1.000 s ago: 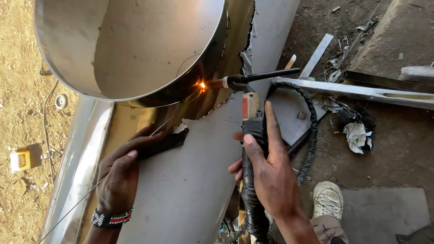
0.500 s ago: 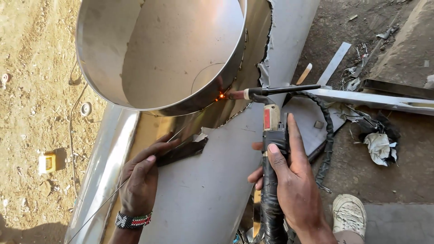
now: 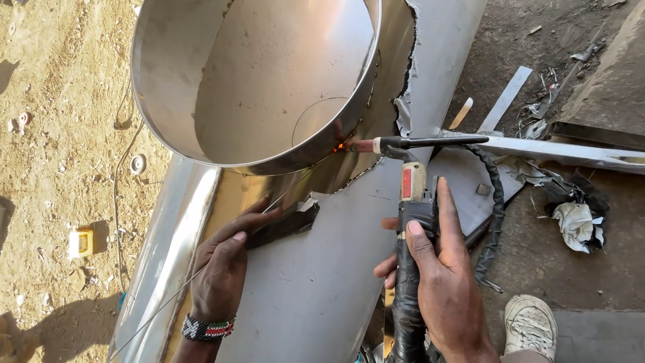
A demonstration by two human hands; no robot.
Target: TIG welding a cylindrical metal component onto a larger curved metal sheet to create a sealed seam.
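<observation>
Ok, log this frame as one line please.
right hand: grips welding torch | tip glowing at steel ring seam | left hand: feeds filler rod

Black welding torch (image 3: 410, 222) upright, glowing tip at steel ring (image 3: 269, 87) seam; thin filler rod (image 3: 201, 272) slanting.

Both hands are bare, with no gloves. The left hand (image 3: 218, 272) has a bead band (image 3: 207, 329) on its wrist (black, white, red and green). One dusty white shoe (image 3: 529, 325) shows.
</observation>
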